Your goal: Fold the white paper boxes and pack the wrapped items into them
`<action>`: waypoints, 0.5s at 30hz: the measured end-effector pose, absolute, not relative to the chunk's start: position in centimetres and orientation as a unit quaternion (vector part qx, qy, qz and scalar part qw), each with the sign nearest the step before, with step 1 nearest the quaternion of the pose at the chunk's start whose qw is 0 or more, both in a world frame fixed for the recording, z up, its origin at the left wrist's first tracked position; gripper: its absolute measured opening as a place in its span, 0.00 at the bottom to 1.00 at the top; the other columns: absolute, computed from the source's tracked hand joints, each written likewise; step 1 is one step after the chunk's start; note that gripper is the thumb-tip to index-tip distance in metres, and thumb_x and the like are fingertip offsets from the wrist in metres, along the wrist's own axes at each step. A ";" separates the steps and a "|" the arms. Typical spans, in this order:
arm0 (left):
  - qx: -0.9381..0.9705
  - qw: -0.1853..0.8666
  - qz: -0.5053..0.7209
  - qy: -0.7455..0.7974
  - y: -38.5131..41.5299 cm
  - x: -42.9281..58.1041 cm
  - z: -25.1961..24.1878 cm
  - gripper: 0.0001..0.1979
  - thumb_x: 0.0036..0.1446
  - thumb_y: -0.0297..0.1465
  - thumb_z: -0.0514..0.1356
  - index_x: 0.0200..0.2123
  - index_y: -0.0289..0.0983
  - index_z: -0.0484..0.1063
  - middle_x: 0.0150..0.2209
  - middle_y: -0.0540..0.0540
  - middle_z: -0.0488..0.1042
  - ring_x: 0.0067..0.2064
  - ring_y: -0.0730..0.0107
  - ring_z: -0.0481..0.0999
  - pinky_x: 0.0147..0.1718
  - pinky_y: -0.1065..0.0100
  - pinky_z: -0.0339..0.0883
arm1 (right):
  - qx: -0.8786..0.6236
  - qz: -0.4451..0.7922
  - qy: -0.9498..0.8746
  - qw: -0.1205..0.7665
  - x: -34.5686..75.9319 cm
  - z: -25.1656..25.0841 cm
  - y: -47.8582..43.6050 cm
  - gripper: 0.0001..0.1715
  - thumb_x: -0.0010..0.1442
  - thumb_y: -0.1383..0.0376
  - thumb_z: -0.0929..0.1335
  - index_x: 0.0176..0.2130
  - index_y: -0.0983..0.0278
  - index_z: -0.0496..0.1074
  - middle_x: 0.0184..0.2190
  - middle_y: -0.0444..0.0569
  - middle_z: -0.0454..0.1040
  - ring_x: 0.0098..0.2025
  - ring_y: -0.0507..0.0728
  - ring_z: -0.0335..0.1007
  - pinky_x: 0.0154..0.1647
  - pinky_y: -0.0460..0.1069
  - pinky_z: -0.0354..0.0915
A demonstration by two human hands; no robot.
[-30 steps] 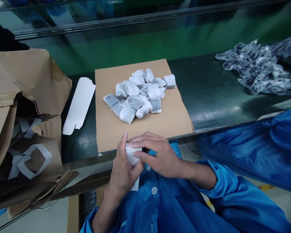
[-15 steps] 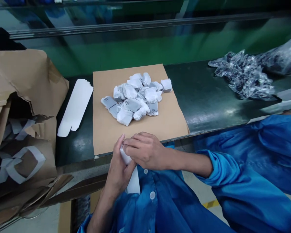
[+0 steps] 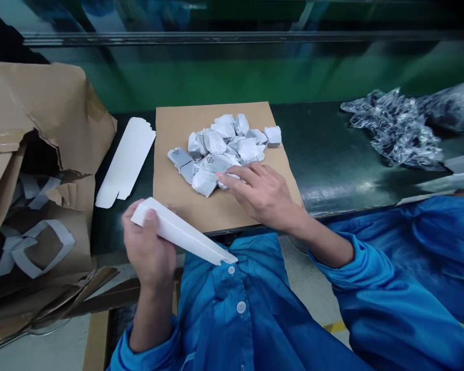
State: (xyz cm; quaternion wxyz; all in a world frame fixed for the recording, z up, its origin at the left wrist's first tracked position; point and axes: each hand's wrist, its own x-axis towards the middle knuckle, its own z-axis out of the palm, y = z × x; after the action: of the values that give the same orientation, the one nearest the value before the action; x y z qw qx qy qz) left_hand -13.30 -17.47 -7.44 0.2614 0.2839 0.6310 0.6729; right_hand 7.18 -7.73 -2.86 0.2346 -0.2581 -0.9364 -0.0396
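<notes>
My left hand [image 3: 150,247] grips one end of a long, narrow white carton [image 3: 185,231]. The carton slants down to the right in front of my blue jacket, its far end tapering to flaps. Over the near right side of a pile of small white-wrapped packets [image 3: 215,141] reaches my right hand [image 3: 261,193], open, fingers stretched out and holding nothing. Its fingertips are at the front packets; whether they touch one I cannot tell. Under the pile lies a brown cardboard sheet [image 3: 174,206]. Some packets carry grey printed labels.
Flat white cartons [image 3: 127,159] lie left of the sheet on the dark green bench [image 3: 313,154]. A torn brown cardboard box [image 3: 69,108] with white strips stands far left. Crumpled clear plastic bags [image 3: 402,126] lie at the right, near another person's blue sleeve [image 3: 433,226].
My hands have separated. The left has moved left and up with the carton, now tilted sideways. My right hand has let go of it and moved forward to the packets.
</notes>
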 end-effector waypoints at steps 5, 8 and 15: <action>0.254 0.152 0.724 0.623 -15.1 -15.5 -9.2 0.19 0.59 0.31 0.58 0.54 0.36 0.64 0.55 0.40 0.69 0.60 0.59 0.69 0.64 0.53 0.59 | -0.274 -0.115 -0.944 0.146 7.9 -5.0 -6.4 0.18 0.69 0.73 0.57 0.50 0.66 0.71 0.40 0.56 0.74 0.40 0.59 0.67 0.37 0.52 0.61; 0.440 -0.042 0.542 0.714 -16.9 -15.9 -8.7 0.27 0.61 0.30 0.59 0.62 0.36 0.60 0.67 0.37 0.57 0.70 0.51 0.53 0.69 0.47 0.45 | -0.365 -0.008 -0.897 0.249 9.3 -6.5 -7.7 0.11 0.68 0.65 0.63 0.48 0.67 0.70 0.37 0.52 0.74 0.36 0.56 0.69 0.35 0.49 0.64; 0.889 0.012 0.067 0.452 -18.5 -16.7 -5.4 0.30 0.63 0.34 0.58 0.67 0.49 0.56 0.66 0.40 0.62 0.66 0.49 0.62 0.63 0.44 0.55 | -0.465 0.022 -0.865 0.188 13.2 -7.2 -9.9 0.18 0.67 0.58 0.65 0.49 0.67 0.73 0.43 0.56 0.78 0.44 0.62 0.73 0.44 0.54 0.68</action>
State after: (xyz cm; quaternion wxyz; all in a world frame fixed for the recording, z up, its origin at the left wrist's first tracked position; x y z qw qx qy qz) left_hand -16.71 -18.49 -5.42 0.0119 0.8893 0.4522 0.0672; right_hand 13.23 -9.93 -7.22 0.1876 -0.4652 -0.8648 0.0217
